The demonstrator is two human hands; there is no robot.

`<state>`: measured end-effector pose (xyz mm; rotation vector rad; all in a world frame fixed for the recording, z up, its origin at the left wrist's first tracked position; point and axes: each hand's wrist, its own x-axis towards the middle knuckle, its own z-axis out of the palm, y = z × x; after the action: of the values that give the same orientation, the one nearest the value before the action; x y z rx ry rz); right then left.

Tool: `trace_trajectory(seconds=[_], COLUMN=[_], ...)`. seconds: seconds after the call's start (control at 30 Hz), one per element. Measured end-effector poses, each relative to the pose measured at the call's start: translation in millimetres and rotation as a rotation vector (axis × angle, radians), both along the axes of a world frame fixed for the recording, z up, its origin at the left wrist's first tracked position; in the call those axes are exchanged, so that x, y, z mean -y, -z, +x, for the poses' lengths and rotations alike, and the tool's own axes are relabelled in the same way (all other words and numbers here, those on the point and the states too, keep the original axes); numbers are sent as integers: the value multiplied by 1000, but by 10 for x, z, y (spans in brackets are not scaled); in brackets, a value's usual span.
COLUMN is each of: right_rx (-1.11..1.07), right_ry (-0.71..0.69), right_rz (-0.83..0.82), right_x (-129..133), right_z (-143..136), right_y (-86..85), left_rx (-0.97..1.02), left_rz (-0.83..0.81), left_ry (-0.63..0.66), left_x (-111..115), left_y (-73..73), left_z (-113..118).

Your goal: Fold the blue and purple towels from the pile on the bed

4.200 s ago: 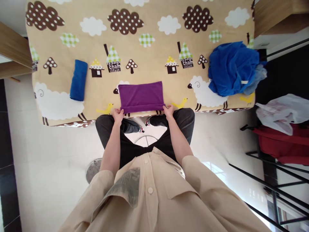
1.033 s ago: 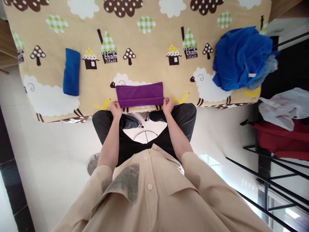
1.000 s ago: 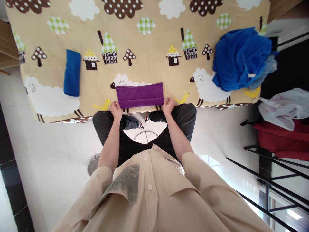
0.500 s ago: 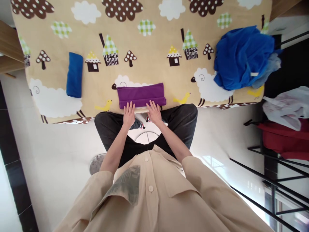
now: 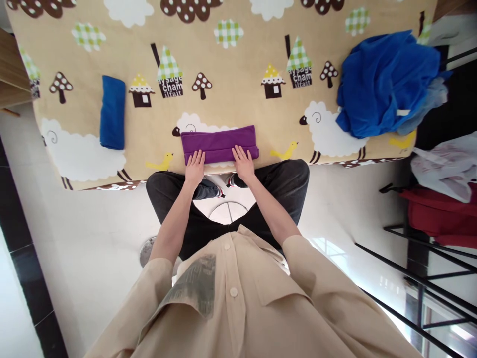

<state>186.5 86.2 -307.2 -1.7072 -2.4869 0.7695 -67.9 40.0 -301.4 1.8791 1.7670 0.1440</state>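
Note:
A purple cloth, folded into a long flat strip, lies near the front edge of the table with the patterned cover. My left hand rests on the lower left part of the strip, fingers extended and slightly spread. Toward its right end, my right hand lies with fingers stretched over the lower fold. Neither hand is gripping the cloth. To the left is a rolled or folded blue cloth. A crumpled heap of blue cloth sits at the right, with a greyish-blue piece partly beneath it.
The table cover is beige with sheep, houses and clouds. At the right, a white plastic bag lies over something red, beside a black metal frame. A round stool is partly hidden below my left arm.
My hands have moved apart along the purple strip and slightly farther onto it. The camera view has shifted a little. The blue cloths remain in place on the table.

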Motion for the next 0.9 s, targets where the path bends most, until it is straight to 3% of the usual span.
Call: trace_trajectory(seconds=[0.23,0.47,0.53,0.7,0.9], right_rx=[7,-24,-123,-348,-487], right_ry=[-17,-139,-56,250,433], right_rz=[-52,-238,-265,-318,-310], right_x=[-496,-831,-860,-855,-924], right_z=[356,801,873,932,900], right_y=[-48,-249,-248,-106,93], left_rx=[-7,10,73,320,337], left_rz=[-10,-186,-200,-244,-227], left_ry=[65,176,72,-324,-472], left_x=[-262,-430,-412,-402,-530], left_y=[-17,-149,-145,-29,73], left_z=[-212,-693,-809,-904,-901])
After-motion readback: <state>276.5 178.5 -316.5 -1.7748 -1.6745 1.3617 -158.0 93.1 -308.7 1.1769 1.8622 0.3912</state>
